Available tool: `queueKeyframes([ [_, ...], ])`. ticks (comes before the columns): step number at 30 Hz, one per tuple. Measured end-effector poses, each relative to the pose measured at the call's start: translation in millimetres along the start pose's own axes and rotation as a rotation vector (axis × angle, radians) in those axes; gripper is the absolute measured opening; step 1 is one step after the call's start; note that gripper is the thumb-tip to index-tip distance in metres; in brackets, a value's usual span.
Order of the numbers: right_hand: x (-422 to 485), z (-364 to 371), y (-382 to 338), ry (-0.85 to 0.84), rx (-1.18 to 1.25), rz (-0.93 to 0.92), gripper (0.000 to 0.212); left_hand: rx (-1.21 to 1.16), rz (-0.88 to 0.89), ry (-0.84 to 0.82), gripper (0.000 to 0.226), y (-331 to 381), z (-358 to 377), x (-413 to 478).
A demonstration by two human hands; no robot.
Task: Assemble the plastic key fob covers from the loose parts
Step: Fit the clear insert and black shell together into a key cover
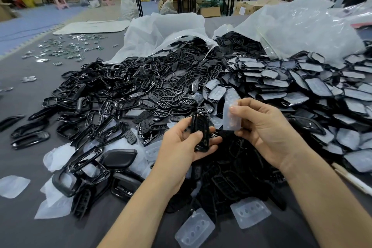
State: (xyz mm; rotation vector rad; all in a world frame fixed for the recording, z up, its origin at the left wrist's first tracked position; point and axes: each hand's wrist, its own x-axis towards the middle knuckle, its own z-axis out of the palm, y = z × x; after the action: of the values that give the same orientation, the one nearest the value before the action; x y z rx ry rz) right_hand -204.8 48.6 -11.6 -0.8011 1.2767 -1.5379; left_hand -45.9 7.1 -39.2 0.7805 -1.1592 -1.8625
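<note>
My left hand [187, 143] holds a glossy black key fob cover part [199, 131] upright, thumb on its front and fingers curled behind it. My right hand [259, 127] pinches a translucent white rubber pad [231, 116] between thumb and fingers, just right of the black part and a little apart from it. Both hands hover above a large heap of loose black frames and button plates [141, 90] on the grey table [30, 227]. More translucent pads [249, 214] lie near the front edge.
Stacks of black parts faced with pale film [302, 86] fill the right side. Two open plastic bags [291, 26] spill parts at the back. Small shiny pieces [66, 46] are scattered at the far left. Tables and cardboard boxes stand behind.
</note>
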Motion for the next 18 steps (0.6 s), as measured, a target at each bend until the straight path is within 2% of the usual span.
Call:
queueKeyframes([
  [7, -0.8, 0.7, 0.9, -0.059, -0.011, 0.010, 0.013, -0.011, -0.014, -0.004, 0.030, -0.4, 0.1, 0.9],
  [12, 0.0, -1.1, 0.2, -0.051, 0.029, -0.003, 0.006, -0.029, -0.026, -0.032, 0.036, -0.2, -1.1, 1.1],
  [18, 0.8, -2.3, -0.5, -0.049, 0.057, 0.013, 0.010, -0.069, -0.050, -0.052, 0.038, 1.2, 0.7, -0.1],
])
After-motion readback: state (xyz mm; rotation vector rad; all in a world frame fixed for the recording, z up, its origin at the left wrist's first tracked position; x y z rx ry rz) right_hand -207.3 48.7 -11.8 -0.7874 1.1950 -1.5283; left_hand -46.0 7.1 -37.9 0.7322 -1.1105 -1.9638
